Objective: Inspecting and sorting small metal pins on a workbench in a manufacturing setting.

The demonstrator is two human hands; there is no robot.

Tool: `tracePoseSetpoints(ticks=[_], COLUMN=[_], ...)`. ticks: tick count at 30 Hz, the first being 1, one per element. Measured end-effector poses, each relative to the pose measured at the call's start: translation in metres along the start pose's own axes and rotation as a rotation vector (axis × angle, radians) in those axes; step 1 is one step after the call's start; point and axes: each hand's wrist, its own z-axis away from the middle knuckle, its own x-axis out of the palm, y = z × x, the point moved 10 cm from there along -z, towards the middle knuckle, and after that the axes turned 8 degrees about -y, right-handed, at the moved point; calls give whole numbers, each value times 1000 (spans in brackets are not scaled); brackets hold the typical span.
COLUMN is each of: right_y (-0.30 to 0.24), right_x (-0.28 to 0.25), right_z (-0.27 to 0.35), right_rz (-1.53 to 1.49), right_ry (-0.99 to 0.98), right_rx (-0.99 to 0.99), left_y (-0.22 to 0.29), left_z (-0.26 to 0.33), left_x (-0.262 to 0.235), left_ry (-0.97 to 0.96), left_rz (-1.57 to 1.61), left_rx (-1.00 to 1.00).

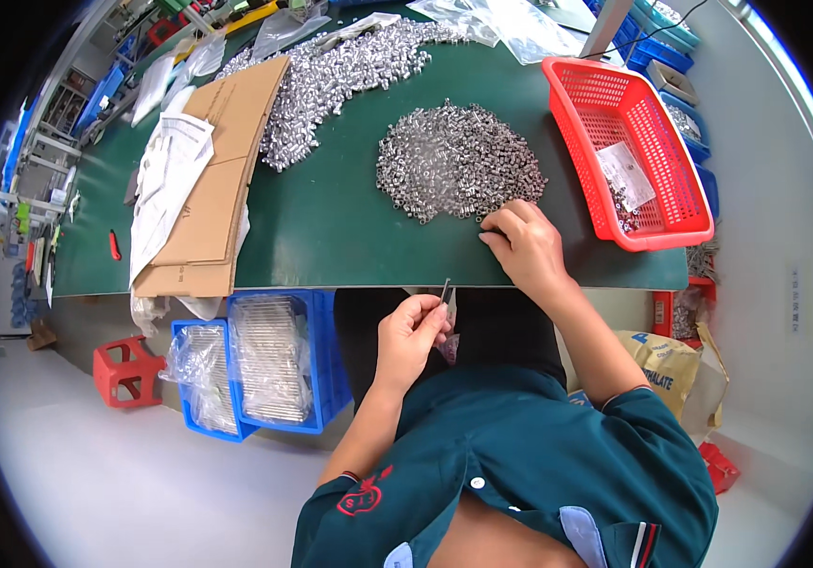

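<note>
A round pile of small silvery metal ring-like parts [459, 161] lies on the green table [350, 232]. My right hand [528, 244] is at its near right edge, with thumb and forefinger closed together on the tabletop; whatever they pinch is too small to make out. Just off the table's front edge, my left hand [411, 333] grips a short thin rod [446, 292] with a dark lower part and a light tip pointing up. Below those fingers hangs a small clear and pinkish bag-like thing [450, 348], partly hidden.
A red basket [588, 170] with a few parts and a paper slip stands at the right. A larger heap of silvery parts [331, 80] spreads behind flat cardboard [212, 180]. Blue crates [331, 369] and a red stool [128, 371] are below, left.
</note>
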Motion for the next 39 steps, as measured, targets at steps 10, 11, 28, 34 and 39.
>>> tracePoseSetpoints(ticks=[10, 11, 28, 34, 39], right_y=[-2, -4, 4, -2, -14], right_x=[-4, -5, 55, 52, 29], right_z=[-4, -4, 33, 34, 30], right_rz=[-11, -11, -1222, -1212, -1109], right_ry=[-14, -10, -439, -420, -290], right_rx=[-38, -49, 444, 356, 200], left_y=[-2, -1, 15, 16, 20], left_z=[-5, -5, -9, -7, -6], left_x=[5, 6, 17, 16, 19], left_ry=[-39, -35, -36, -35, -51], left_rz=[-5, -10, -83, -97, -61], left_rx=[20, 18, 77, 88, 128])
